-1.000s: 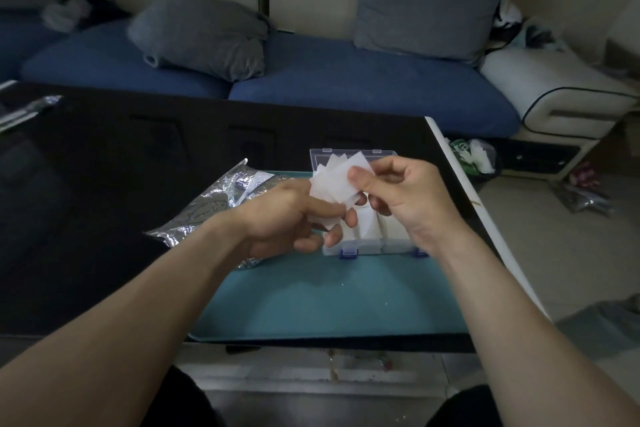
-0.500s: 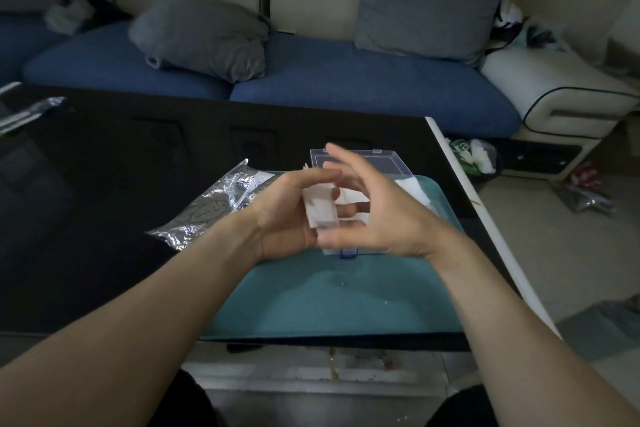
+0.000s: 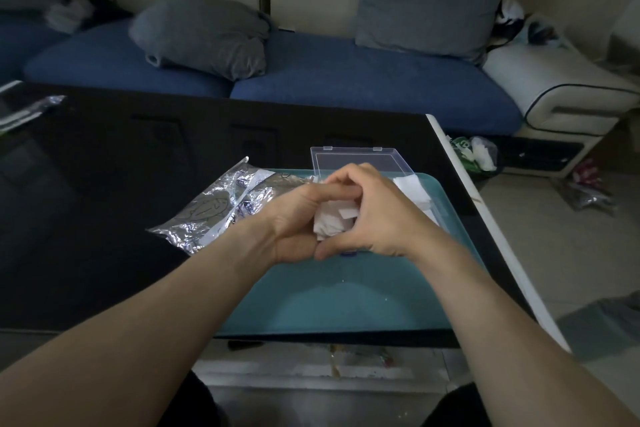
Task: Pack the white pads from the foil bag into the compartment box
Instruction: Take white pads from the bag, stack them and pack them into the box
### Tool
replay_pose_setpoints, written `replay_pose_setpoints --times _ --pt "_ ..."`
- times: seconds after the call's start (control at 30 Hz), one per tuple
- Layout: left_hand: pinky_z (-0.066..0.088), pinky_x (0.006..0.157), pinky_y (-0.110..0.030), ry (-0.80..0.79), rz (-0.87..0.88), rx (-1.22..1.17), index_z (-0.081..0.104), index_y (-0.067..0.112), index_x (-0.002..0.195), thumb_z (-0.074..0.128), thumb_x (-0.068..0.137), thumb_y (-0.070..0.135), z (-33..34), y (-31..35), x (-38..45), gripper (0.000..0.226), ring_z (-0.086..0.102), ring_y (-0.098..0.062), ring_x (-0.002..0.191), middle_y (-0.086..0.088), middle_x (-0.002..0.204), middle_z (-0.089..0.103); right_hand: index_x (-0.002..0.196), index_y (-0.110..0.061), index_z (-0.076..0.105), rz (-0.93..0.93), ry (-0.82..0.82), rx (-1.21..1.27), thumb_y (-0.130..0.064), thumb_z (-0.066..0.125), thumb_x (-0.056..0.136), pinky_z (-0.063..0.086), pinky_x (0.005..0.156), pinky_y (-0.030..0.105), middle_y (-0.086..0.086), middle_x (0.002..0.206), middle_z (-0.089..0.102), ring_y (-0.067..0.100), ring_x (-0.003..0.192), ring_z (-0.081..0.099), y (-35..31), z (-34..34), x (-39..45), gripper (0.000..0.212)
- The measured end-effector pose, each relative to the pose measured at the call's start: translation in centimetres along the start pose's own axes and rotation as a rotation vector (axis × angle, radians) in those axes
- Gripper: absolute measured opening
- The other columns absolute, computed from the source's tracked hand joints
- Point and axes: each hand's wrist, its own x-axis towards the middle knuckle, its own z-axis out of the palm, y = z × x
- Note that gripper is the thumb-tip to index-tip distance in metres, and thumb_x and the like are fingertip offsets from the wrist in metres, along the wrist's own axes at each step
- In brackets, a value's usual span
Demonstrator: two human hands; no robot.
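Observation:
A small stack of white pads (image 3: pixel 334 220) sits squeezed between both hands above the teal mat. My left hand (image 3: pixel 298 218) grips the stack from the left, its index finger laid across the top. From the right, my right hand (image 3: pixel 374 215) curls its fingers over the same stack. Behind and under the hands lies the clear compartment box (image 3: pixel 360 161) with its lid open toward the sofa; most of its compartments are hidden. More white pads (image 3: pixel 414 189) show in the box to the right of my right hand. The crumpled foil bag (image 3: pixel 214 208) lies left of the hands.
The teal mat (image 3: pixel 346 295) lies on a glossy black table (image 3: pixel 104 201) whose white right edge (image 3: pixel 485 215) runs diagonally. A blue sofa with grey cushions (image 3: pixel 204 35) stands behind the table. Another foil wrapper (image 3: pixel 31 109) lies at the far left.
The fanned pads have been gathered into a compact stack. My right hand went from pinching one pad, to spread fingers, to curled over the stack; both hands closed together.

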Motion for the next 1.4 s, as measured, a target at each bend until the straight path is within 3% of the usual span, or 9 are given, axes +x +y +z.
replay_pose_setpoints --times 0.13,0.33,0.5,0.63,0.77,0.87,1.07,1.17,1.4 --pt "0.051 0.075 -0.035 0.048 0.027 -0.025 0.062 0.012 0.096 0.062 0.079 0.007 -0.1 0.0 0.5 0.017 0.061 -0.021 0.079 -0.009 0.088 0.059 0.134 -0.036 0.049 0.019 -0.010 -0.023 -0.046 0.100 0.039 0.047 0.096 0.023 -0.012 0.126 0.049 0.004 0.115 0.051 0.3 -0.4 -0.2 0.108" --pt "0.055 0.058 -0.030 0.167 0.046 -0.032 0.058 0.010 0.093 0.059 0.091 0.008 0.2 -0.4 0.8 0.003 0.059 -0.014 0.065 -0.006 0.079 0.054 0.133 -0.034 0.056 -0.018 0.010 -0.065 -0.038 0.101 0.042 0.041 0.081 0.000 -0.012 0.135 0.046 0.003 0.113 0.053 0.6 -0.5 0.0 0.102" --pt "0.053 0.064 -0.030 0.127 0.007 -0.038 0.061 0.011 0.088 0.055 0.093 0.007 0.7 -0.3 0.7 0.008 0.065 -0.016 0.066 -0.007 0.075 0.063 0.126 -0.028 0.064 -0.073 -0.001 -0.026 -0.026 0.102 0.045 0.047 0.092 0.016 -0.012 0.134 0.052 0.004 0.116 0.057 0.4 -0.4 0.0 0.089" --pt "0.053 0.068 -0.032 0.137 -0.009 -0.003 0.059 0.013 0.089 0.061 0.088 0.010 0.0 -0.3 0.9 0.004 0.063 -0.017 0.067 -0.005 0.075 0.059 0.144 -0.042 0.044 -0.059 -0.094 0.086 -0.014 0.099 0.050 0.058 0.088 0.030 -0.023 0.124 0.053 0.009 0.106 0.065 0.4 -0.2 -0.3 0.113" --pt "0.054 0.066 -0.033 0.055 -0.007 0.061 0.067 0.011 0.086 0.061 0.085 0.006 0.4 -0.1 0.4 0.008 0.068 -0.016 0.067 -0.007 0.075 0.067 0.132 -0.039 0.060 -0.103 -0.079 0.114 -0.007 0.092 0.055 0.060 0.085 0.049 -0.011 0.124 0.067 0.020 0.107 0.069 0.4 -0.1 -0.1 0.089" --pt "0.054 0.061 -0.029 0.043 -0.038 0.046 0.068 0.007 0.081 0.061 0.084 0.000 0.0 0.1 0.3 0.010 0.059 -0.016 0.060 -0.011 0.074 0.057 0.147 -0.041 0.041 -0.107 -0.192 0.152 -0.019 0.099 0.053 0.047 0.109 0.031 -0.013 0.149 0.048 0.004 0.136 0.048 0.9 -1.1 -0.6 0.112" --pt "0.048 0.057 -0.025 -0.128 -0.179 0.148 0.058 0.002 0.101 0.055 0.074 -0.007 -0.2 0.1 -0.6 0.028 0.052 -0.013 0.059 -0.010 0.081 0.057 0.123 -0.017 0.068 0.019 -0.252 0.332 -0.011 0.070 0.069 0.045 0.111 0.042 0.005 0.127 0.067 0.014 0.128 0.056 2.2 -3.2 -1.1 0.055" --pt "0.046 0.058 -0.025 -0.187 -0.240 0.181 0.061 0.005 0.087 0.050 0.076 -0.010 0.0 0.0 -0.8 0.022 0.050 -0.012 0.058 -0.011 0.085 0.053 0.113 -0.015 0.071 -0.007 -0.209 0.314 -0.017 0.075 0.073 0.050 0.105 0.042 0.007 0.118 0.071 0.016 0.117 0.063 2.7 -2.9 -1.2 0.040" --pt "0.048 0.061 -0.026 -0.265 -0.192 0.174 0.051 0.008 0.106 0.050 0.079 -0.012 1.0 -0.3 -0.2 0.034 0.050 -0.013 0.061 -0.012 0.085 0.055 0.088 -0.010 0.068 -0.085 -0.191 0.429 -0.008 0.081 0.080 0.056 0.093 0.036 0.010 0.120 0.071 0.024 0.112 0.068 3.1 -3.5 -1.3 0.015"
